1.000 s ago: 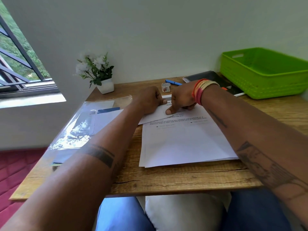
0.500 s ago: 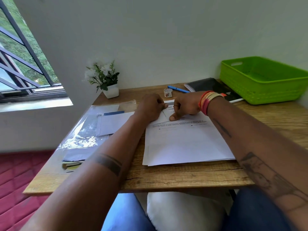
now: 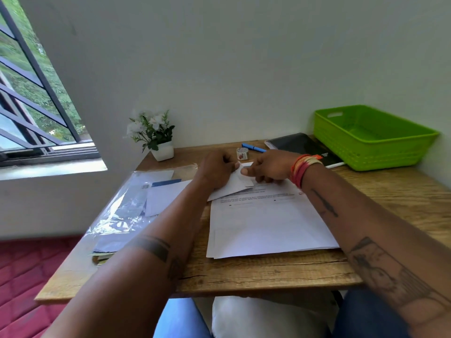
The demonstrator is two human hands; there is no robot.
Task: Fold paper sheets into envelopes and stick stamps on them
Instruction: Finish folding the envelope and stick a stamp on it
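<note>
Pinching the folded sheet [image 3: 231, 189] at twelve o'clock, left hand [image 3: 216, 170] and right hand [image 3: 266, 168] fingers curl round it; uneven pressure could skew the crease.

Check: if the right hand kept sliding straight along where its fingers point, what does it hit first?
The right hand points leftward across the desk, grip on the folded paper. First contact would likely be the left hand, which holds the same paper right beside it. Depth between them is unclear.
</note>
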